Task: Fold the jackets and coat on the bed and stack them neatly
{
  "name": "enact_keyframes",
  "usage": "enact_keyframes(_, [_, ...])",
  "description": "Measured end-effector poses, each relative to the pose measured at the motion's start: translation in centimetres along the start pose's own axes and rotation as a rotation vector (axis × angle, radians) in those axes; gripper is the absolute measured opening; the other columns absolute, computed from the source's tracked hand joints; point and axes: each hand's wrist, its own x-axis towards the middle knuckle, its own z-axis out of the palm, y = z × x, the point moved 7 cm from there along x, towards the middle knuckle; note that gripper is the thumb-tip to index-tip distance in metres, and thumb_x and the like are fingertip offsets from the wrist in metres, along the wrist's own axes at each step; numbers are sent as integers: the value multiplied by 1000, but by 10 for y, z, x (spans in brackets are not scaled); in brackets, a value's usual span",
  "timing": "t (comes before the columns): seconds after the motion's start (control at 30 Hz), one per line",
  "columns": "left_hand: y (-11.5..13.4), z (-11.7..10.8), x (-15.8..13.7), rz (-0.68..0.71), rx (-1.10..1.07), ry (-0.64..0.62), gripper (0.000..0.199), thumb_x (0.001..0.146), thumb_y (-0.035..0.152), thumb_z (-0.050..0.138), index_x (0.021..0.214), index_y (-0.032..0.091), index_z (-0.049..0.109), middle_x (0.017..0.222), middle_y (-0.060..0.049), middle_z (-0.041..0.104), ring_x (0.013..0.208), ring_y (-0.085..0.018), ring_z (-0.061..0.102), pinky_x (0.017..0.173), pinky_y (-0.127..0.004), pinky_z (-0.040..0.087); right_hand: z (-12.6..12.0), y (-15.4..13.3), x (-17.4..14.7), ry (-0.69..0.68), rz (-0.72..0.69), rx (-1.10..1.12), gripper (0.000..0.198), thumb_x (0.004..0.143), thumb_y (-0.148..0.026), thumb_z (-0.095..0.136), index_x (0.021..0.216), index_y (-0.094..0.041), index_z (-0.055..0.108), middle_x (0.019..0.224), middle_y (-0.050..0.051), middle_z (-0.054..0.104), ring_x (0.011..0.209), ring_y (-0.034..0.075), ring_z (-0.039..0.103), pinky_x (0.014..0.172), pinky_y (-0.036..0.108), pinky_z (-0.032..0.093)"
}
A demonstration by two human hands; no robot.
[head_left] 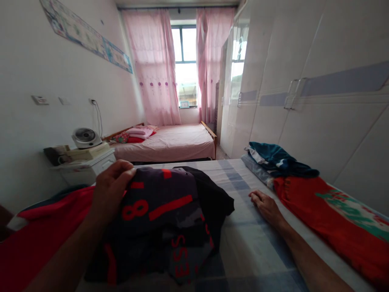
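My left hand point(113, 184) pinches the upper left edge of a black and dark grey T-shirt point(173, 182) with red figures and letters. The shirt hangs in loose folds over the near part of the bed, its black sleeve sticking out to the right. To the right of the shirt, my right hand point(263, 205) is over the sheet with its fingers curled in; what they hold, if anything, does not show. Red cloth point(57, 221) lies to the left, partly behind my left forearm.
On the bed's right side lie a teal garment point(279, 158) and an orange-red garment point(328, 219). The blue-and-white sheet point(234, 180) covers this bed. Beyond stand a pink bed point(173, 142), a nightstand point(100, 160) with a fan point(86, 138), and a white wardrobe point(291, 129).
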Motion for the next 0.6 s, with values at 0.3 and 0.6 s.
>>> enact_keyframes(0.3, [-15,76,-45,39,356,-383,46,68,44,64,109,22,61,101,-7,68,91,-28,64,74,-34,48,1,1,1,-19,22,13,35,77,-46,35,83,-22,60,74,2,66,72,19,61,67,29,41])
enact_keyframes(0.6, [5,-41,93,-96,210,203,56,87,44,38,106,-5,56,95,-4,63,92,-24,60,73,-32,48,0,1,-2,-16,10,1,36,78,-47,33,82,-22,59,73,3,67,71,20,61,66,29,43])
